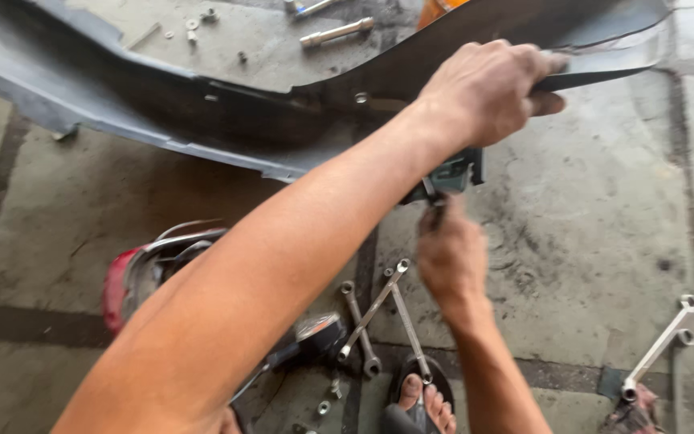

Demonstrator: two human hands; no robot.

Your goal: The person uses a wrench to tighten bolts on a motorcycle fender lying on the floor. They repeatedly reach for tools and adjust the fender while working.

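1. Nearest the lens I see the left forearm, running from the bottom left up to the left hand at upper right.
2. Left hand is clamped on the edge of the plastic body panel; fingers wrap over the rim, thumb side toward me. Firm hold.
3. Panel: long, curved, dark grey to black, dusty, scuffed matte finish. It spans the top of the view from the left edge to the upper right corner, held up off the concrete floor. A small bolt head shows near its lower rim, just left of the left hand.
4. Right hand sits below the left one, fingers pinched narrow on a slim dark tool pointing up at a small greenish-grey block fitting under the panel rim. I cannot tell what kind of tool it is, the tip is hidden.
5. On the floor, near the bottom edge: three crossed wrenches just left of the right wrist, a sandalled foot below them.
6. Red and chrome lamp unit lies partly behind the left forearm, floor's lower left.
7. Another wrench near the lower right corner, well apart from the hands.
8. Socket extension bar and loose bolts at the floor's top edge, beyond the panel.
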